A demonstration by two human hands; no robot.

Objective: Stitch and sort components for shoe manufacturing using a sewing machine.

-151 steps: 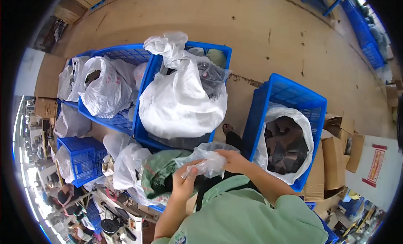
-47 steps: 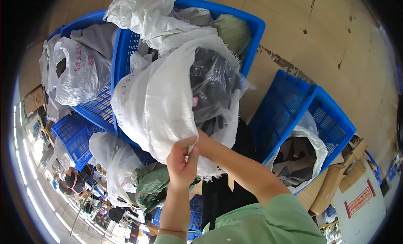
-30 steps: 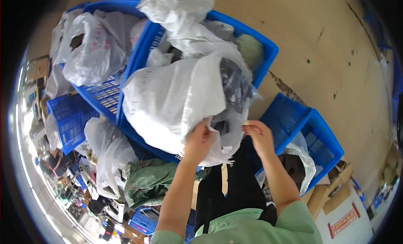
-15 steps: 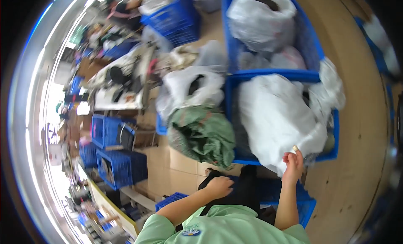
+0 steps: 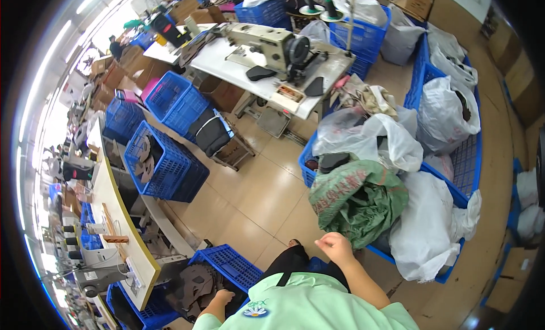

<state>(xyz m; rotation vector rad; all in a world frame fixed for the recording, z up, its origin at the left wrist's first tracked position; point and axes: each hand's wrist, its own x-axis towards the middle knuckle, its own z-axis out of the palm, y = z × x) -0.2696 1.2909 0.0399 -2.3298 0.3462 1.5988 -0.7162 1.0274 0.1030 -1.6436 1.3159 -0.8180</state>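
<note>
Right hand [image 5: 336, 249]: at 5 o'clock from the view's centre, raised in front of the green shirt [image 5: 318, 301]; fingers bent in toward the thumb, nothing visible in them; whether they fully meet cannot be told.
Left hand [image 5: 224, 297]: near 7 o'clock, low over dark cut pieces [image 5: 196, 284]; fingers partly hidden, so neither their closure nor any contact can be told.
Lattice crate [image 5: 241, 266]: blue, at 7 o'clock; holds the dark cut pieces, just beside the left hand.
Green sack [image 5: 372, 208]: at 4 o'clock, crumpled, its mouth gaping; nearest thing beyond the right hand, lying toward 1 o'clock from it.
White woven sack [image 5: 421, 230]: at 4 o'clock, farther out, bulging, just beside the green sack.
Translucent bags [image 5: 363, 138]: between 2 and 3 o'clock, heaped above the green sack.
White plastic bag [image 5: 445, 123]: between 2 and 3 o'clock, farther out, in a long blue crate [image 5: 470, 160].
Yellow-edged table [image 5: 116, 202]: at 8 o'clock.
Open blue crate [image 5: 173, 174]: at 9 o'clock, with brownish pieces inside.
Sewing machine [image 5: 262, 43]: at 12 o'clock, on a white tabletop [image 5: 218, 63].
</note>
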